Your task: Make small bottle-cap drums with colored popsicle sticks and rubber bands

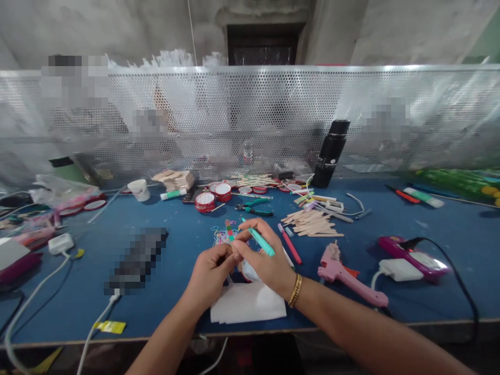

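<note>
My left hand is closed, its fingertips pinching the lower end of a wooden craft stick coloured in bands of brown, red and green. A teal marker lies in the grip of my right hand, pointing up and left; the same hand's fingertips meet the left ones at the stick. Behind the stick is a pile of small coloured loops. White paper lies beneath both hands. To the right of my right hand rests a red marker.
A pink glue gun and loose craft sticks lie to the right. Teal-handled pliers, red-edged rolls and a black bottle stand farther back. A blurred dark phone-like device with a white cable is left. A perforated metal panel borders the blue table.
</note>
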A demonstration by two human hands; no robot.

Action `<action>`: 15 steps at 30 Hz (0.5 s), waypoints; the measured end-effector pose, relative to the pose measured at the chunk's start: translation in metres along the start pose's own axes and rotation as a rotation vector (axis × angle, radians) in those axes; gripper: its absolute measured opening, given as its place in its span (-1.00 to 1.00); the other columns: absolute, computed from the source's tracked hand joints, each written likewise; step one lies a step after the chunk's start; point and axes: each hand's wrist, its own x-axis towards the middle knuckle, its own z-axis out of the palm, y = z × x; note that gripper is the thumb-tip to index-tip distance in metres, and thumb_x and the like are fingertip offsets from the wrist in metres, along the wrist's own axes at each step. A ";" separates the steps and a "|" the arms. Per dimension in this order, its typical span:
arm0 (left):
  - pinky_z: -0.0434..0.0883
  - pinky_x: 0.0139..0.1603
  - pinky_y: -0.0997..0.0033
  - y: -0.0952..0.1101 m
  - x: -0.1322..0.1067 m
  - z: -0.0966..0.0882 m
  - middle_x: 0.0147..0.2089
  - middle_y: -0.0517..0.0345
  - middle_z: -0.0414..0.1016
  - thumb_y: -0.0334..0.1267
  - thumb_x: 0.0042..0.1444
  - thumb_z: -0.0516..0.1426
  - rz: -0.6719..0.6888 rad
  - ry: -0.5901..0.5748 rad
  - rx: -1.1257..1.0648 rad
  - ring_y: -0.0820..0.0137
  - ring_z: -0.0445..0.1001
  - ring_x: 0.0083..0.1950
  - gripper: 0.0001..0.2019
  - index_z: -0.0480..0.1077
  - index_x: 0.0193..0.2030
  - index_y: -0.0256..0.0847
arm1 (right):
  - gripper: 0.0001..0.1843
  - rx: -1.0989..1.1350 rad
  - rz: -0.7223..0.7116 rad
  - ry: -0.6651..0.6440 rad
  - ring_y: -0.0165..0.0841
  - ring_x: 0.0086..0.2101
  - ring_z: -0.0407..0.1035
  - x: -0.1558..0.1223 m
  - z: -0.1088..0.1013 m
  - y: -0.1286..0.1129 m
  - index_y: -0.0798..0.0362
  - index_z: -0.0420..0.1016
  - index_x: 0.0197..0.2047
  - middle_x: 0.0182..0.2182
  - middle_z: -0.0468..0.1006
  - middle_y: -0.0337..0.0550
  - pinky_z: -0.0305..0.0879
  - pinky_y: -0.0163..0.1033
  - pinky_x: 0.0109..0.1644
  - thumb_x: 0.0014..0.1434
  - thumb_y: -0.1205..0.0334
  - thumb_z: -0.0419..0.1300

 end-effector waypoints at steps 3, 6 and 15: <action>0.10 -0.46 0.45 0.000 -0.001 0.000 -0.57 0.30 0.20 0.02 0.18 0.17 0.007 -0.005 -0.014 0.47 0.12 -0.51 -0.62 0.35 -0.54 -0.19 | -0.74 0.019 0.036 0.004 -0.33 -0.33 0.51 0.001 0.002 -0.002 -0.05 0.43 -0.14 -0.39 0.59 -0.31 0.44 -0.16 -0.12 0.08 0.19 0.33; 0.11 -0.46 0.46 0.000 -0.001 0.001 -0.57 0.30 0.21 0.04 0.20 0.16 0.015 -0.014 -0.020 0.47 0.14 -0.50 -0.60 0.34 -0.54 -0.19 | -0.71 0.094 0.095 0.021 -0.35 -0.39 0.49 0.003 0.003 -0.003 -0.04 0.40 -0.15 -0.42 0.57 -0.33 0.47 -0.18 -0.19 0.04 0.17 0.33; 0.15 -0.46 0.47 0.000 -0.001 0.001 -0.61 0.29 0.27 0.11 0.23 0.15 -0.015 -0.057 -0.032 0.47 0.20 -0.53 -0.57 0.36 -0.49 -0.19 | -0.67 0.190 0.148 0.024 -0.38 -0.48 0.47 0.003 0.004 -0.004 -0.06 0.36 -0.14 -0.47 0.55 -0.37 0.47 -0.23 -0.32 0.03 0.17 0.34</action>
